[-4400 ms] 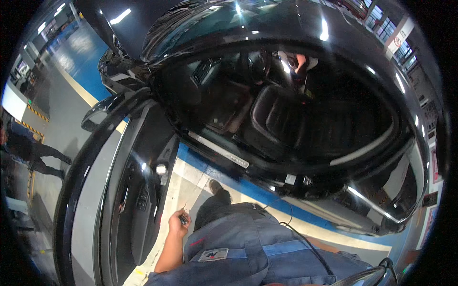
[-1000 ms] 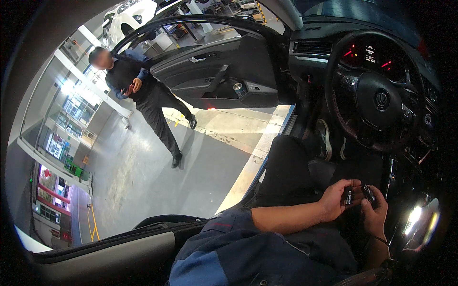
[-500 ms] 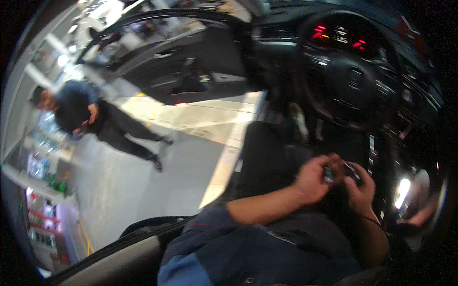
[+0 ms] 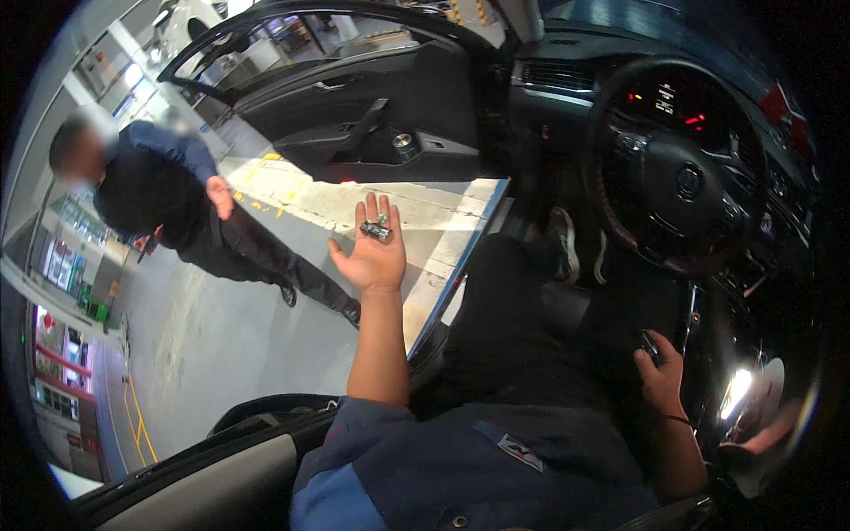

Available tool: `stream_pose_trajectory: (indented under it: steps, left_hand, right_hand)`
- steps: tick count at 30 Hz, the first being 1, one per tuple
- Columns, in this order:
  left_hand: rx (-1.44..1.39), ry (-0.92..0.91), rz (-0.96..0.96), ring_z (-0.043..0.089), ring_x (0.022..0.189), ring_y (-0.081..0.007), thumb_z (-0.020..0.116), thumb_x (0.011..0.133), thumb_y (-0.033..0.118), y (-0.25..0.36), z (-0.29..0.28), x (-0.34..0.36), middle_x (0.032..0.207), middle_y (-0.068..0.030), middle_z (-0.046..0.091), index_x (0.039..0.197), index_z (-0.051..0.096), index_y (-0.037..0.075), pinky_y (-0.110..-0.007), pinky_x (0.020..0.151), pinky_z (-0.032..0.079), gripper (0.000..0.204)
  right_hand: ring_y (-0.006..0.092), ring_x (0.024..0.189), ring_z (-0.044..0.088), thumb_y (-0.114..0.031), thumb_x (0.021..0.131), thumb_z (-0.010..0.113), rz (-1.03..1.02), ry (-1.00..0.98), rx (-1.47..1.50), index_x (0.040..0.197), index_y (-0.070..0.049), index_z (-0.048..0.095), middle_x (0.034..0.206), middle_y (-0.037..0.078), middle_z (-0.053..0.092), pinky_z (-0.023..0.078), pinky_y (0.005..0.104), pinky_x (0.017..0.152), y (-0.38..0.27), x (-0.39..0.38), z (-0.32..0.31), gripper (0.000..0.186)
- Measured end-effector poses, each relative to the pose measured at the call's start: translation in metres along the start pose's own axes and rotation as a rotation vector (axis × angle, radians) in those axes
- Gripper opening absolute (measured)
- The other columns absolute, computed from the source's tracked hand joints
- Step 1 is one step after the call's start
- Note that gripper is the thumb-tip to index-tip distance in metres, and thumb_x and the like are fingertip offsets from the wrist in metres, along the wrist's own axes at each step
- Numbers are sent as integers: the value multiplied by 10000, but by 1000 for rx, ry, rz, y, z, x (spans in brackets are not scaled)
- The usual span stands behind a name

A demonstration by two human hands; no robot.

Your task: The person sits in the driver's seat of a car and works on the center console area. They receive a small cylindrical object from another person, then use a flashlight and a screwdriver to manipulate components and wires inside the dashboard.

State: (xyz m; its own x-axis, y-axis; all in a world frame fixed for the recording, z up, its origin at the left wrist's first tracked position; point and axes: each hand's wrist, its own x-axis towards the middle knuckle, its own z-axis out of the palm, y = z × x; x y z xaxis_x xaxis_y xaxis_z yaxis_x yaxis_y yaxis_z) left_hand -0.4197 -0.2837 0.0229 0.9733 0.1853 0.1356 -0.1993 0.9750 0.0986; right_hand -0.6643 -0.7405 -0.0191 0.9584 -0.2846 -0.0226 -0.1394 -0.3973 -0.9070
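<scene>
My left hand (image 4: 372,257) reaches out to the left with palm up and fingers stretched open. Across its fingers lies a small shiny metal piece (image 4: 375,231) with dark parts; its kind is too small to tell. Above my right thigh, my right hand (image 4: 660,376) is closed around a small dark object (image 4: 651,348), likely a car key fob, partly hidden by the fingers. Facing me outside the car is a person (image 4: 159,195), with one hand (image 4: 220,196) held out near my left hand and a dark thin object in the other.
I sit in a driver's seat. The steering wheel (image 4: 683,168) and lit instrument panel (image 4: 666,102) are ahead on the right. An open car door (image 4: 328,124) stands at the far left, with grey floor (image 4: 257,354) below. Another hand (image 4: 779,425) shows at the right edge.
My hands have parted. The left swung out leftward through the door opening, palm up with the metal piece; the right stayed low with the dark object. The person outside has extended a hand.
</scene>
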Motion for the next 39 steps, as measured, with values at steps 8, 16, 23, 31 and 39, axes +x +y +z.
stream_pose_trajectory:
  steps: [8, 16, 23, 31, 39]
  left_hand:
    - [-3, 31, 227, 327, 1464, -429, 389, 927, 745, 63, -29, 26, 1573, -272, 330, 1536, 253, -40, -559, 1232, 249, 1003]
    - [90, 123, 339, 409, 1403, -386, 439, 903, 736, 74, -27, 32, 1489, -248, 432, 1516, 241, -99, -483, 1221, 265, 1054]
    - [672, 470, 466, 604, 1008, -269, 281, 935, 772, 84, -23, 51, 1226, -163, 562, 1469, 285, -93, -420, 894, 499, 1017]
    - [1082, 374, 452, 498, 394, -247, 117, 947, 773, 100, -10, 59, 581, -155, 533, 1244, 428, -75, -305, 341, 364, 951]
    - [838, 419, 785, 331, 1479, -372, 253, 967, 734, 119, 19, 48, 1565, -265, 377, 1528, 306, -90, -478, 1182, 296, 998]
  right_hand:
    - [216, 1001, 661, -260, 916, 737, 29, -19, -94, 1287, 61, 618, 1110, 137, 717, 526, 364, 905, 32, 10, 4, 505]
    - [230, 990, 675, -255, 905, 741, 29, -41, -206, 1286, 71, 618, 1098, 163, 724, 532, 370, 893, 26, 9, 4, 516]
    - [246, 964, 696, -262, 886, 747, 15, -49, -232, 1267, 66, 628, 1045, 168, 734, 542, 369, 874, 22, 11, 3, 517]
    - [277, 988, 701, -252, 881, 738, 104, -68, -190, 1249, 43, 642, 1045, 188, 732, 541, 382, 884, 22, 12, 1, 482]
    - [180, 962, 665, -231, 892, 737, 99, -74, -225, 1253, 54, 638, 1052, 126, 722, 523, 327, 871, 16, 15, -2, 470]
